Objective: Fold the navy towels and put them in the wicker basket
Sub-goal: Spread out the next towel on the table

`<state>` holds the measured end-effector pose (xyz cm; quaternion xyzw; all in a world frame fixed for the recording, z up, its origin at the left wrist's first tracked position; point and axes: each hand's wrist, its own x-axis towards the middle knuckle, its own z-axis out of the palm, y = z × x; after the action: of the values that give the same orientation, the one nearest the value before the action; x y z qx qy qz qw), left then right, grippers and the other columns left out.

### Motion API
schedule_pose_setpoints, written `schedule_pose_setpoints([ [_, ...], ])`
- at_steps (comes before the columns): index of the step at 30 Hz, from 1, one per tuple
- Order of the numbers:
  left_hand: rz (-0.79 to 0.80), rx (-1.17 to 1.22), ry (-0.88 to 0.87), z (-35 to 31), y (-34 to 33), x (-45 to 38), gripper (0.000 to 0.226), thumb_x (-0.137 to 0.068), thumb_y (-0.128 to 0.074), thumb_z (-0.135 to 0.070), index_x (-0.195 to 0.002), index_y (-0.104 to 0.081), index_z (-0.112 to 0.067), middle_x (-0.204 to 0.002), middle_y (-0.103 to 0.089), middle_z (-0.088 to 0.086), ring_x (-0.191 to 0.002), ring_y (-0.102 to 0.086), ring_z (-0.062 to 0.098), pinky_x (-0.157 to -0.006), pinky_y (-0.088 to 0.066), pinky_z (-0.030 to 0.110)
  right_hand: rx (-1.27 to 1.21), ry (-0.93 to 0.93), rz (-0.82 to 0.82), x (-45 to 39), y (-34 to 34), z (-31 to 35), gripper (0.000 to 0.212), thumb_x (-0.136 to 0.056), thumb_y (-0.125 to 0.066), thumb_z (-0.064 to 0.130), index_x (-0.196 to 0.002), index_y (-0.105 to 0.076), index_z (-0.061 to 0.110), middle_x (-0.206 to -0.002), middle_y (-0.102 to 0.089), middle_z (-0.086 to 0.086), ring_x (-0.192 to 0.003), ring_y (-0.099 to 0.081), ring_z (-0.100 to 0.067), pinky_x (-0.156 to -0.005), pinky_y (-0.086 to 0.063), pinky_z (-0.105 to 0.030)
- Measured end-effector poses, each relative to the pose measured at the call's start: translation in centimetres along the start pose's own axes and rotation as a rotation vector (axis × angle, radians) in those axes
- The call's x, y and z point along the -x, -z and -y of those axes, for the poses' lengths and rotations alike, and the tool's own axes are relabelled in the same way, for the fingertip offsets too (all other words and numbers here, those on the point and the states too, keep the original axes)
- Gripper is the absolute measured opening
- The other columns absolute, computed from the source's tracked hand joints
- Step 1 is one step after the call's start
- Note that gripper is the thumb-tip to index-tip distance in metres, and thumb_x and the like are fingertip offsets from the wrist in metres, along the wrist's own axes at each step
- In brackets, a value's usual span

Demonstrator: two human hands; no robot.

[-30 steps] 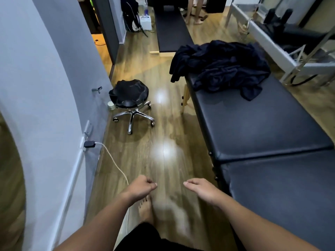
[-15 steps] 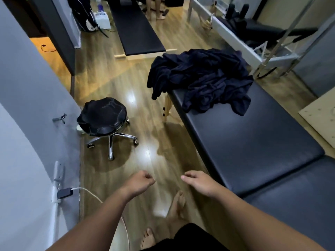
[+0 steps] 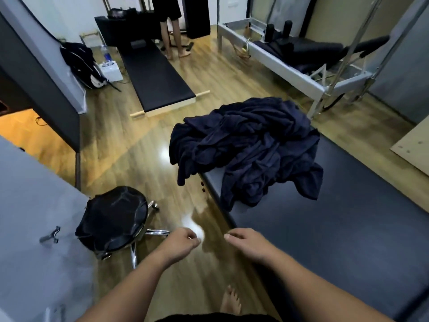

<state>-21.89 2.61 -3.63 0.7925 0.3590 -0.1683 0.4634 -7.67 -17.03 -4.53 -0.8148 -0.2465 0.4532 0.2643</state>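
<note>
towels [image 3: 250,145] nearer; both hands empty

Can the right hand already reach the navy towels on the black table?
Probably not yet: the right hand hangs empty, well short of the navy towels. Nothing stands between them, only bare black table.

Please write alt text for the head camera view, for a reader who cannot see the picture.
A heap of unfolded navy towels lies on the far end of a black padded table, one corner hanging over its edge. In the foreground, the person's left hand and right hand hang empty above the wooden floor, beside a black rolling stool.
</note>
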Motion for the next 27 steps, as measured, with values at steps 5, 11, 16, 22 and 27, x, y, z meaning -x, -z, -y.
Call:
schedule_pose_setpoints([
  [5, 0.031, -0.094, -0.075, -6.1, 2.6, -5.8, 0.018, -0.094, -0.064, -0.028, -0.090, -0.073, -0.012, -0.073, -0.062, -0.004, -0.066, -0.057, 0.010, -0.060, -0.045, 0.026, -0.100, -0.037, -0.206, -3.1, 6.0, 0.8, 0.064, -0.089, -0.052, 0.071, -0.135, -0.061, 0.029, -0.130, -0.064, 0.008, -0.119, -0.059, -0.013, -0.099, -0.049, -0.033],
  [11, 0.051, -0.157, -0.222, -13.8, 4.7, -12.7, 0.027, -0.096, -0.062, -0.022, -0.073, -0.060, -0.007, -0.067, -0.060, 0.000, -0.064, -0.057, 0.013, -0.062, -0.045, 0.027, -0.162, -0.181, -0.528, -5.8, 11.7, 1.7, 0.045, -0.092, -0.052, 0.066, -0.102, -0.065, 0.024, -0.095, -0.068, 0.009, -0.093, -0.063, -0.013, -0.083, -0.055, -0.036],
  [16, 0.071, -0.307, -0.399, -19.8, 6.0, -18.8, 0.037, -0.096, -0.065, -0.034, -0.130, -0.061, -0.019, -0.102, -0.068, -0.006, -0.095, -0.063, 0.012, -0.082, -0.049, 0.024, -0.204, -0.296, -0.621, -9.8, 14.8, 3.1, 0.069, -0.084, -0.059, 0.070, -0.131, -0.046, 0.021, -0.121, -0.061, 0.001, -0.112, -0.059, -0.024, -0.080, -0.047, -0.034],
  [22, -0.001, -0.640, -0.910, -24.5, 5.8, -24.9, 0.057, -0.095, -0.064, -0.039, -0.144, -0.045, -0.016, -0.128, -0.045, 0.002, -0.118, -0.049, 0.024, -0.094, -0.050, 0.035, -0.174, -0.455, -0.725, -12.5, 15.4, 3.8, 0.016, -0.087, -0.063, 0.017, -0.078, -0.050, 0.016, -0.083, -0.061, -0.001, -0.077, -0.060, -0.017, -0.070, -0.055, -0.034],
  [27, -0.060, -0.817, -1.356, -28.9, 3.9, -27.1, 0.048, -0.083, -0.072, -0.015, -0.129, -0.057, -0.012, -0.129, -0.050, 0.010, -0.108, -0.054, 0.032, -0.080, -0.055, 0.043, -0.097, -0.688, -0.963, -8.8, 16.2, 2.0, 0.025, -0.083, -0.054, 0.003, -0.074, -0.037, 0.018, -0.087, -0.044, 0.000, -0.072, -0.052, -0.023, -0.061, -0.045, -0.032],
])
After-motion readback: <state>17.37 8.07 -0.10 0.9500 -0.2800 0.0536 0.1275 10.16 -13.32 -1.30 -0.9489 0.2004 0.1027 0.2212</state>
